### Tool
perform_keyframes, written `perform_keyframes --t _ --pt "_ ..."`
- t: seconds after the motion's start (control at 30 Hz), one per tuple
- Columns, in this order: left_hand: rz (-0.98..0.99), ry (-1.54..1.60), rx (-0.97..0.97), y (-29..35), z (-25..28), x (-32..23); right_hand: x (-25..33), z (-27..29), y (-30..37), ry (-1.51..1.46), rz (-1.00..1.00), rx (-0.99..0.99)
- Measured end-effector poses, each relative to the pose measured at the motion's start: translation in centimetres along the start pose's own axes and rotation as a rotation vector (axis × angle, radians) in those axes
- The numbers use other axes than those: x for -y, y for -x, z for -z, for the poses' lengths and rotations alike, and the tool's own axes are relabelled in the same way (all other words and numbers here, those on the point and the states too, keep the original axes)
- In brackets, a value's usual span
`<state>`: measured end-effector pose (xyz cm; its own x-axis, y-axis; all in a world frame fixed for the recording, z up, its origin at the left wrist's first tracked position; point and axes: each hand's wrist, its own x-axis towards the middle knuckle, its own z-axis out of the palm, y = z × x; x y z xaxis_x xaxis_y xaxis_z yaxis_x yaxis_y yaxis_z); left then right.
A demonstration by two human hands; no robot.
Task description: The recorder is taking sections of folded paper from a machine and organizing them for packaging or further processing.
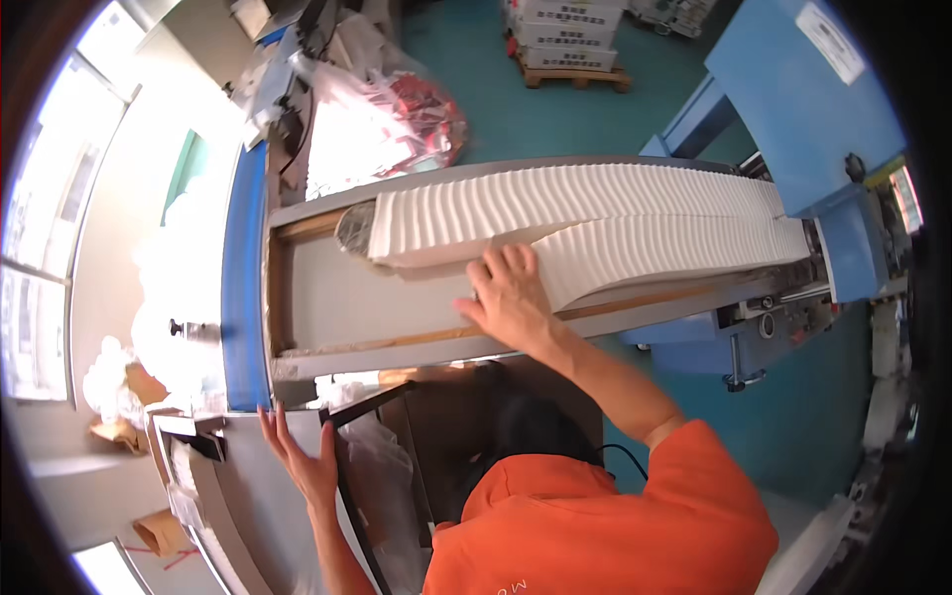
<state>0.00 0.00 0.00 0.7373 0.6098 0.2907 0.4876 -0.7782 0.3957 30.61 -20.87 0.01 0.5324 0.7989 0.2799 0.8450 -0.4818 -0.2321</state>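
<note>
My right hand reaches across the tray, fingers apart and slightly bent. Its fingertips are at the left end of the near row of white folded paper pieces, which stand on edge; the contact is partly hidden. Behind lies a longer far row of white pieces. A round, clear-wrapped block sits at that row's left end. At lower left, my left hand is open with fingers spread, over a grey cabinet top close to the blue belt. It holds nothing.
The rows lie in a long metal tray running right to a blue machine. A blue conveyor belt crosses at its left end. Beyond stand a clear bag of red and white scraps and boxes on a wooden pallet.
</note>
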Motion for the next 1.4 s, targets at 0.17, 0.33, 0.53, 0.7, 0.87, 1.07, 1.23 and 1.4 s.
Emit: perform_keyframes --t 0.17,0.33,0.53,0.7,0.87,1.07,1.23,1.4 --pt "-0.236 -0.029 0.273 -16.4 -9.1 -7.8 -6.9 4.0 -0.2 -0.413 0.01 -0.296" --pt "-0.381 -0.044 0.293 -22.0 -10.4 -9.5 -24.6 9.8 1.3 -0.184 -0.641 -0.601" --pt "-0.25 -0.309 0.519 -23.6 -6.9 -12.1 -33.3 11.9 2.8 -0.368 -0.808 -0.359" --pt "-0.117 0.288 0.976 -25.8 -9.4 -9.8 -34.0 12.3 2.2 -0.394 -0.794 -0.269" --pt "0.242 0.727 1.117 -26.7 -8.6 -12.9 -34.3 11.5 2.9 -0.412 -0.782 -0.331" --pt "0.245 0.745 0.978 -26.5 -8.9 -6.0 -33.9 11.6 2.7 -0.371 -0.765 -0.322" --pt "0.607 0.848 0.819 -26.3 -10.2 -6.1 -29.7 11.1 -0.5 0.245 -0.834 -0.011" --pt "0.629 0.967 0.736 -26.1 -11.6 -4.0 -25.0 8.0 -4.0 0.33 -0.687 -0.019"
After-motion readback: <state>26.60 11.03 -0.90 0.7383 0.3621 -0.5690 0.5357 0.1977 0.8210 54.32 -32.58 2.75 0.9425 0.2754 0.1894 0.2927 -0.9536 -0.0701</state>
